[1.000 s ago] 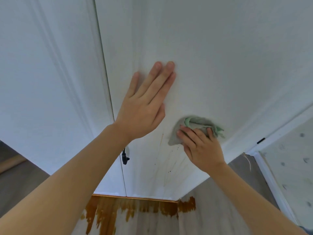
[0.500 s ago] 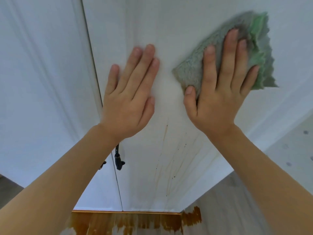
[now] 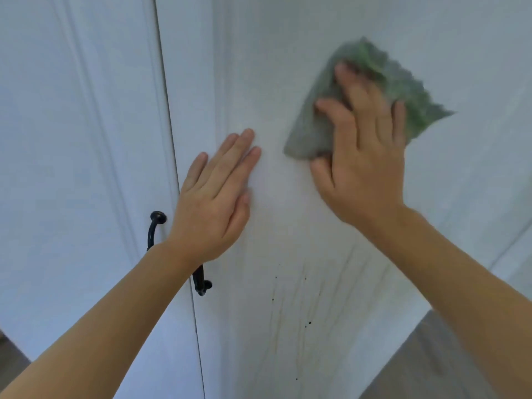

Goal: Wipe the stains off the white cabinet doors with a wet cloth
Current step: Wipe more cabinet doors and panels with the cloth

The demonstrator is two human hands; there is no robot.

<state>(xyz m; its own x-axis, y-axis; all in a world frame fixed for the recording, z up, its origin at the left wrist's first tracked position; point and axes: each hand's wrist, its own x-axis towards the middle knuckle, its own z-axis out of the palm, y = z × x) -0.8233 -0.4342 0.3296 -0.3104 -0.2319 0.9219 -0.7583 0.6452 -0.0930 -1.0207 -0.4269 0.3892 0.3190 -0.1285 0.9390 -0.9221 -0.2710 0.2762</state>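
Two white cabinet doors fill the view, the left door (image 3: pixel 80 168) and the right door (image 3: pixel 276 53), split by a dark gap. My left hand (image 3: pixel 216 197) lies flat on the right door with straight fingers. My right hand (image 3: pixel 362 156) presses a grey-green cloth (image 3: pixel 403 87) flat against the same door, higher and to the right; its fingers are spread and blurred. Brown drip streaks and dark specks (image 3: pixel 290 318) run down the right door below both hands.
Two black door handles sit by the gap: one on the left door (image 3: pixel 154 226), one partly behind my left wrist (image 3: pixel 201 280). Grey floor (image 3: pixel 431 364) shows at the lower right and a sliver at the lower left.
My right hand swept the cloth up from beside the stains to high on the door, and it now sits slightly lower. The view tilted up, hiding the brown-stained floor.
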